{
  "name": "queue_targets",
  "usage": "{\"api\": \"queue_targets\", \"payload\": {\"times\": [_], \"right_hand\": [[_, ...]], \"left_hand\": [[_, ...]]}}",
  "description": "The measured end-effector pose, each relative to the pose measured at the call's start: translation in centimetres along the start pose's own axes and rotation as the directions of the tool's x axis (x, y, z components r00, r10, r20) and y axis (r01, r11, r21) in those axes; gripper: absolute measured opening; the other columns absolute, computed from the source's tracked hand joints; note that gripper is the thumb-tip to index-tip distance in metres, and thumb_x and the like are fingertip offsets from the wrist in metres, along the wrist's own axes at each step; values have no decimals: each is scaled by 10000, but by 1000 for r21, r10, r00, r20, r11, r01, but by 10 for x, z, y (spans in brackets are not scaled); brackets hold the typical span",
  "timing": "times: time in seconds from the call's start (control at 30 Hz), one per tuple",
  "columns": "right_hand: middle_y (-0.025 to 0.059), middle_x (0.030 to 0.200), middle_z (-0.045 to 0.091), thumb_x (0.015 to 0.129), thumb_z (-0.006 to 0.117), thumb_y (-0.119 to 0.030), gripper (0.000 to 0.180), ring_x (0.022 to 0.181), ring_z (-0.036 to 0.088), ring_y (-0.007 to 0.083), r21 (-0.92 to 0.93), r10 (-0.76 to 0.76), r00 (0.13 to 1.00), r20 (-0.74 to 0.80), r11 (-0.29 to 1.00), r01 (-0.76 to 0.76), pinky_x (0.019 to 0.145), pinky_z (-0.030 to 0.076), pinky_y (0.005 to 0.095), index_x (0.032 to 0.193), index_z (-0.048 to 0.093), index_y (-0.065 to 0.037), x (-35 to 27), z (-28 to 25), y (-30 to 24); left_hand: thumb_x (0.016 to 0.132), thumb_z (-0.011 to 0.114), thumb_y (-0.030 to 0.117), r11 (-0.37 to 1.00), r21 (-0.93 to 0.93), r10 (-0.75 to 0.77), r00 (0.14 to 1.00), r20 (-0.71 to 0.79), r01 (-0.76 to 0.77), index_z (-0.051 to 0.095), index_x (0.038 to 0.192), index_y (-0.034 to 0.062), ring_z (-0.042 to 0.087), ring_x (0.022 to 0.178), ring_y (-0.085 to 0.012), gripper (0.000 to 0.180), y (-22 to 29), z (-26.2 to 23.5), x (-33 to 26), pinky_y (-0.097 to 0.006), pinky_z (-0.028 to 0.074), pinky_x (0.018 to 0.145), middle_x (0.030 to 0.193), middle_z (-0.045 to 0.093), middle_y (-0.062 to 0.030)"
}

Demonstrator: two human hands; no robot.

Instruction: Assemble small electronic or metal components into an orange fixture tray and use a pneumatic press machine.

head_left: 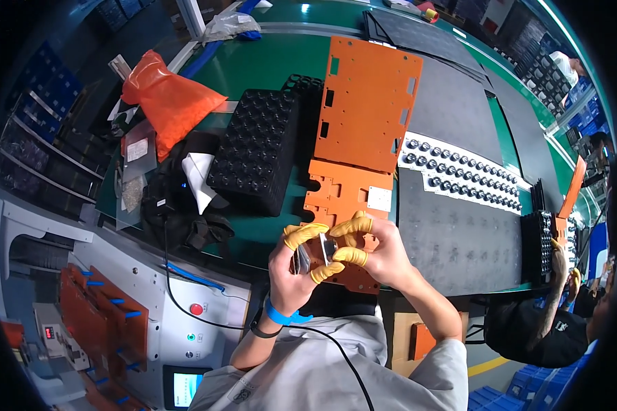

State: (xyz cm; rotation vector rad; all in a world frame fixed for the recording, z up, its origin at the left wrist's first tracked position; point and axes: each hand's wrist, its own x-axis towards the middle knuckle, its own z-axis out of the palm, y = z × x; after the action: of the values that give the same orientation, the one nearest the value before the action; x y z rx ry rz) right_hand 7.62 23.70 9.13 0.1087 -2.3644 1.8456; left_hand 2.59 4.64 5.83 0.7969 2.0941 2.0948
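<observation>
In the head view, the person held both bare hands together over the near edge of the green workbench (281,51), with yellow finger cots (350,256) on the thumbs and several fingertips. The left hand (291,274) was closed on a small pale plate with a dark round part (325,249), pinching it between thumb and fingertip. The right hand (385,255) gripped the same piece from the other side, its thumb by the dark part. A greyish flat piece (300,261) showed against the left palm — whether it was one piece or several could not be told. A blue strap (277,315) circled the left wrist.

Under and beyond the hands lay an orange plate with cutouts (337,198), bearing a white rectangular piece (380,199); a larger orange perforated plate (369,103) lay just past it. To the left stood a black stack of cell holders (253,137), with an orange plastic bag (175,106) farther left. To the right, white strips of black round parts (459,172) ran along dark sheets (452,236). At the far right, a co-worker (538,332) reached toward an orange piece (561,229) — a separate pair of arms, well apart from the person's own.
</observation>
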Motion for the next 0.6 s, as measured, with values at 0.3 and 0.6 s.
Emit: {"api": "queue_targets", "payload": {"times": [0.3, 0.6], "right_hand": [[91, 865, 695, 915, 791, -227, 294, 862, 665, 157, 140, 162, 983, 83, 975, -173, 772, 539, 314, 971, 699, 46, -6, -12, 3], [138, 670, 655, 855, 794, -197, 273, 596, 660, 202, -221, 360, 926, -116, 899, -378, 602, 531, 326, 852, 716, 64, -17, -28, -7]], "left_hand": [[674, 928, 155, 931, 307, 195, 980, 41, -198, 697, 1187, 79, 690, 899, -307, 568, 1, 8, 10, -400, 589, 714, 1055, 661, -102], [711, 903, 251, 851, 437, 218, 954, 207, -290, 695, 1272, 107, 707, 905, -297, 616, 1, 33, 16, -388, 591, 743, 1112, 675, -80]]}}
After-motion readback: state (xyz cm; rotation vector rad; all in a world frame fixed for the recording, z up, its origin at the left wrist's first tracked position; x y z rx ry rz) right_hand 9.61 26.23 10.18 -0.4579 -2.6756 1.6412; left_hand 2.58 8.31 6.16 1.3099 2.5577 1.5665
